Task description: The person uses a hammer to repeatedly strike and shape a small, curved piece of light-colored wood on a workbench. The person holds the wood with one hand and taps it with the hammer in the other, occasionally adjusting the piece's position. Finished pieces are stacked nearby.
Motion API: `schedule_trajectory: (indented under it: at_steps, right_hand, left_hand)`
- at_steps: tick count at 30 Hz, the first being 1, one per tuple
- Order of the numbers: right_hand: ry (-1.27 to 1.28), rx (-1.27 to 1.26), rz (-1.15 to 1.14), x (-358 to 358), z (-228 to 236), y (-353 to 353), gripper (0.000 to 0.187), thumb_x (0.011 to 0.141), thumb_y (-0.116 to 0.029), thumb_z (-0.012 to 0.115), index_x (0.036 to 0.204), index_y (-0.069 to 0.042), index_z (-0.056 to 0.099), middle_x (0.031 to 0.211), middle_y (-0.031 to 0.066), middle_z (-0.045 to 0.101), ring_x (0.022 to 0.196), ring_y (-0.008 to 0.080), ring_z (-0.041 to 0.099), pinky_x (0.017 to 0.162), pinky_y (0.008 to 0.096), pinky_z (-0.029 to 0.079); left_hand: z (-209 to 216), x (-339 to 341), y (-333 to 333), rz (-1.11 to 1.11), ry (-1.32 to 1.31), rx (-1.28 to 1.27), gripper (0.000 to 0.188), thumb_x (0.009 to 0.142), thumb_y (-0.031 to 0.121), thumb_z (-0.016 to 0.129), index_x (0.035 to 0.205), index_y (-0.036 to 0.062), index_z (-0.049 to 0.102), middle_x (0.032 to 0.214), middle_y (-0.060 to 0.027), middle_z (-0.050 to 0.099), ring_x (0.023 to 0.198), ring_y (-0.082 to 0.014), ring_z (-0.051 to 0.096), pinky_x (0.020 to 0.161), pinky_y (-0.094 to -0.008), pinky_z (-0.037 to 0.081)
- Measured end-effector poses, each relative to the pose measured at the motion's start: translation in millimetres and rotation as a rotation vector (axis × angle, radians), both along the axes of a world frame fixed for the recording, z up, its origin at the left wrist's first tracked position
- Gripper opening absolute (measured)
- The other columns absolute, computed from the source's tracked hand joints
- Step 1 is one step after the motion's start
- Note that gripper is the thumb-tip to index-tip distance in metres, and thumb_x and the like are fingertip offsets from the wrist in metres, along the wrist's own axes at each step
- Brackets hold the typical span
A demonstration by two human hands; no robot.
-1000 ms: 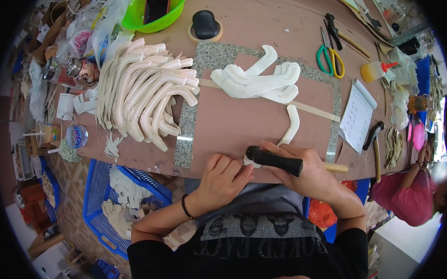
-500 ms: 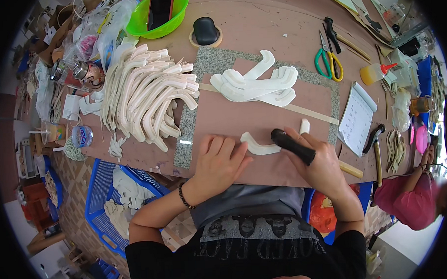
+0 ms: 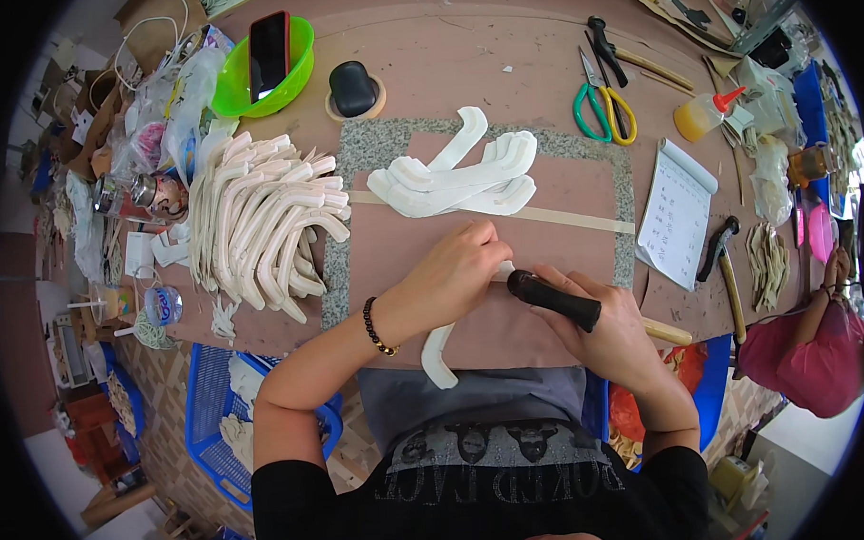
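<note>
During apparent hammering, the left hand pinched a white strip, its end toward six o'clock at the table's edge, the right hand's grip clamped a hammer at four o'clock, and the next tap seemingly called for a steady strip.

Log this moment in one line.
left hand: at white strip; right hand: gripping black-headed hammer; beyond hands: stacked white strips; left: larger strip pile

Matt white strips; smooth wooden hammer handle; glossy plastic bowl.
</note>
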State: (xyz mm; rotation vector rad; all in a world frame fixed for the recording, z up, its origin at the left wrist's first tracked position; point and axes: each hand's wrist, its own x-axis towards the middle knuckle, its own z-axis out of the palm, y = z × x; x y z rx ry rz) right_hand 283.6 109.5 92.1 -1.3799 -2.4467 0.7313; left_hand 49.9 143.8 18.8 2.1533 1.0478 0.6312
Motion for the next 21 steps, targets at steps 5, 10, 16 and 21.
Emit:
schedule_trajectory:
  at_steps: [5, 10, 16, 21]
  right_hand:
    - [0.069, -0.061, -0.066, 0, -2, 2, 0.04, 0.088, -0.017, 0.077, 0.126, -0.005, 0.069, 0.091, 0.016, 0.072, 0.08, 0.0388, 0.071, 0.068, 0.044, 0.057]
    - [0.112, -0.002, -0.011, 13, -10, 11, 0.048, 0.087, -0.018, 0.076, 0.131, -0.004, 0.066, 0.096, 0.0143, 0.071, 0.075, 0.0367, 0.069, 0.065, 0.0438, 0.056]
    - [0.082, 0.008, -0.049, 6, 8, 26, 0.045, 0.088, -0.022, 0.075, 0.129, -0.004, 0.067, 0.091, 0.0142, 0.071, 0.073, 0.0364, 0.069, 0.064, 0.0444, 0.055]
    - [0.035, 0.052, 0.023, 2, 1, 30, 0.048, 0.088, -0.02, 0.074, 0.133, -0.006, 0.065, 0.087, 0.0136, 0.069, 0.071, 0.0355, 0.069, 0.062, 0.0441, 0.055]
  left_hand:
    - [-5, -3, 8, -0.056, -0.011, -0.028, 0.015, 0.086, -0.002, 0.068, 0.1, -0.001, 0.069, 0.093, -0.0128, 0.06, 0.085, -0.0314, 0.062, 0.076, -0.0411, 0.052]
    - [-5, -10, 3, -0.194, 0.053, 0.256, 0.015, 0.084, 0.004, 0.072, 0.099, 0.0, 0.069, 0.093, -0.0089, 0.06, 0.088, -0.026, 0.06, 0.074, -0.0368, 0.053]
    - [-3, -14, 3, -0.256, 0.119, 0.447, 0.017, 0.082, 0.007, 0.073, 0.098, -0.0004, 0.07, 0.099, -0.007, 0.06, 0.093, -0.0248, 0.058, 0.076, -0.0364, 0.053]
    - [-2, -14, 2, -0.273, 0.14, 0.468, 0.018, 0.083, 0.008, 0.072, 0.099, -0.0007, 0.07, 0.102, -0.0076, 0.062, 0.095, -0.0253, 0.059, 0.077, -0.0374, 0.054]
